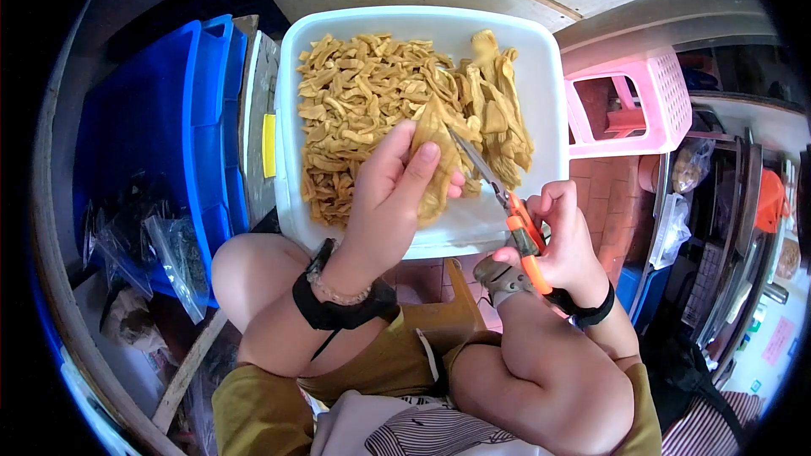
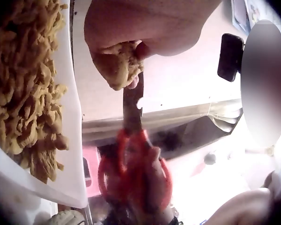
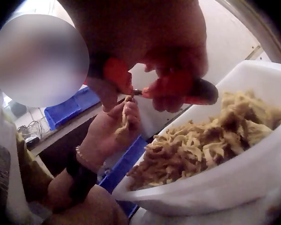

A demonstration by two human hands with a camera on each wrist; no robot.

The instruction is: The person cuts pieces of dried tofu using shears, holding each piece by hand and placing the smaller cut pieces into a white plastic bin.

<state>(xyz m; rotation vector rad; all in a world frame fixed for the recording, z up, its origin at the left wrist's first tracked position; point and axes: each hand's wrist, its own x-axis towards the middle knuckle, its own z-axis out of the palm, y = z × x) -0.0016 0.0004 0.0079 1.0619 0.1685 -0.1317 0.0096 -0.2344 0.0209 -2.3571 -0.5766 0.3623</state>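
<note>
In the head view the left hand (image 1: 393,190) pinches a long tan-yellow piece (image 1: 435,165) above the near part of a white tub (image 1: 553,118). The right hand (image 1: 566,241) grips orange-handled scissors (image 1: 525,241), whose blades meet the upper right edge of that piece. Many short cut strips (image 1: 355,101) fill the tub's left and middle, and longer uncut pieces (image 1: 498,110) lie at its right. In the left wrist view the scissors' blade (image 2: 132,105) reaches the held piece (image 2: 114,68). The right wrist view shows the right hand's fingers round both handles.
Blue crates (image 1: 160,135) stand left of the tub, with clear plastic bags (image 1: 177,257) beside them. A pink stool (image 1: 667,110) is at the right, near shelves holding bagged items. Below the tub are the person's bare knees and a yellow-brown stool (image 1: 460,300).
</note>
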